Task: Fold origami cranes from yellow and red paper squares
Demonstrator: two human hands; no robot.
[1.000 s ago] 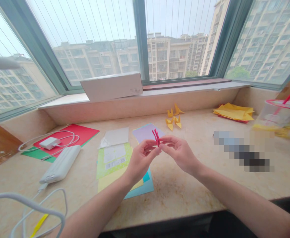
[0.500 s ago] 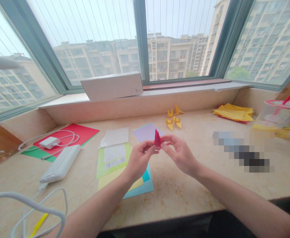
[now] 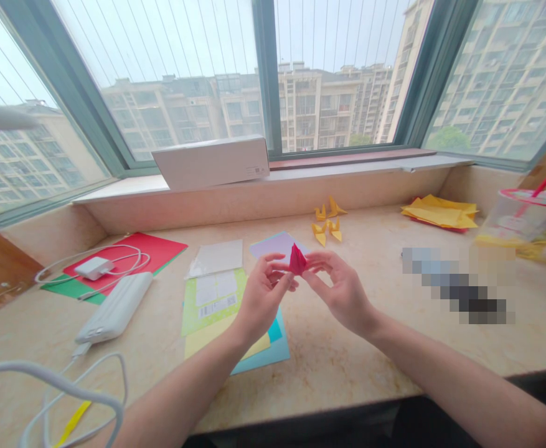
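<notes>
A small folded red paper (image 3: 297, 260) is held up above the table, its point upward. My left hand (image 3: 269, 289) pinches its lower left side between thumb and fingers. On the other side, my right hand (image 3: 338, 287) pinches the lower right edge. Behind the hands lies a purple sheet (image 3: 273, 244), partly hidden by them. Several small folded yellow paper pieces (image 3: 334, 229) stand on the table beyond my right hand. Under and beside my left forearm are a green packet (image 3: 191, 308), a pale yellow sheet and a blue sheet (image 3: 277, 350).
At the left, a white power bank (image 3: 116, 308), a charger (image 3: 94, 268) and cables lie by red and green sheets (image 3: 160, 247). A white box (image 3: 211, 163) leans at the window. Yellow sheets (image 3: 441, 211) and a plastic cup (image 3: 520, 218) are at the right, near a blurred-out object (image 3: 454, 283).
The red paper has turned or opened between my fingers and now shows a wider face. Both hands have barely shifted.
</notes>
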